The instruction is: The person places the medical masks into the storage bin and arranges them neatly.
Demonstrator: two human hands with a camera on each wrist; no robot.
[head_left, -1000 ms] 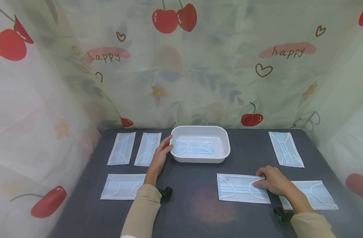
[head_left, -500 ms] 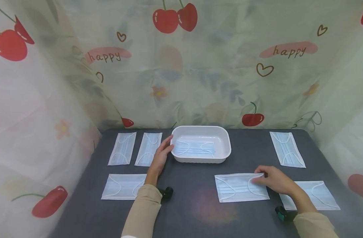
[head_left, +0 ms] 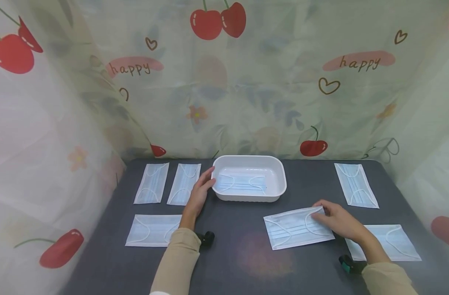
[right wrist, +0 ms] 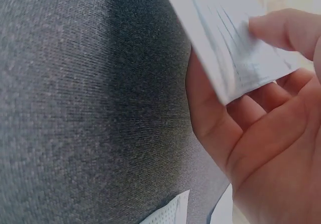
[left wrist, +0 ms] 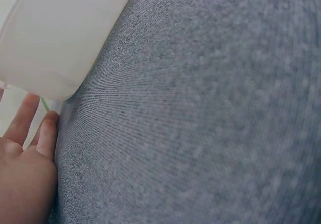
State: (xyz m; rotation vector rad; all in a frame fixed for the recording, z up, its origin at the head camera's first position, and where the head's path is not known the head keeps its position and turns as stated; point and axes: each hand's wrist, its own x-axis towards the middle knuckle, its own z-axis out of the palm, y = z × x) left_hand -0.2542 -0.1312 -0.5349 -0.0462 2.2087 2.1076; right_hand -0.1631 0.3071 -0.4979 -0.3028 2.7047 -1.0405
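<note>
My right hand (head_left: 336, 221) pinches the upper right corner of a light blue face mask (head_left: 292, 229), thumb on top and fingers beneath. That corner is raised off the table; in the right wrist view the mask (right wrist: 233, 43) sits between thumb and fingers. My left hand (head_left: 199, 192) touches the left end of a white plastic tray (head_left: 248, 198), its fingers fairly straight. Part of that hand (left wrist: 25, 169) shows beside the tray's outer wall (left wrist: 55, 38) in the left wrist view. Inside the tray lies another face mask (head_left: 240, 184).
Face masks lie flat at the back left (head_left: 152, 183), beside it (head_left: 184, 184), at the front left (head_left: 150, 230), back right (head_left: 356, 185) and front right (head_left: 397, 241). My forearms partly cover the front ones. A printed curtain (head_left: 246, 102) encloses the dark table (head_left: 242, 270).
My right hand has lifted the mask's right corner, and the mask has tilted and shifted slightly left. My left hand stays at the tray.
</note>
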